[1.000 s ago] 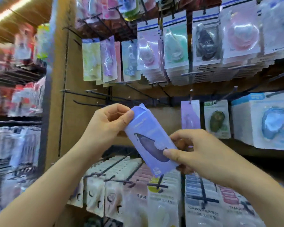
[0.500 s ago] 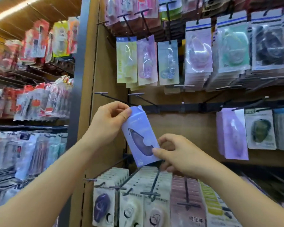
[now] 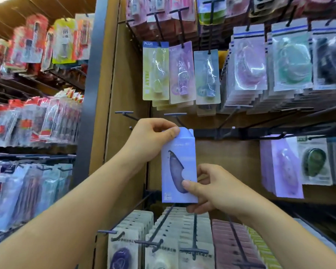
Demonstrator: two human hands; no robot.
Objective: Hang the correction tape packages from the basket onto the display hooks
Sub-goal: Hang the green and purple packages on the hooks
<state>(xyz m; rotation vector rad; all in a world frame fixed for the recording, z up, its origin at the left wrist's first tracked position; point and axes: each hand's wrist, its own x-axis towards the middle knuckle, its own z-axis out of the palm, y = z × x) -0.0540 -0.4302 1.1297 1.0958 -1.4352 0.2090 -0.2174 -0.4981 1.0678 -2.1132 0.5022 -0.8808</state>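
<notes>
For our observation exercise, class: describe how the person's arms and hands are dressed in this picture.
Left forearm and right forearm are bare to the frame edge; no sleeves show. The left hand and right hand wear no gloves, rings, watch or bracelet. Nails look short, unpainted.

- The head camera faces the hook display's wooden back panel [image 3: 227,158] squarely and from close by.
- Left hand [image 3: 151,138] and right hand [image 3: 211,189] enter from below and meet at the correction tape package [image 3: 178,166] mid-frame.
- The wide lens takes in neighbouring racks [image 3: 37,121] at the left.
</notes>
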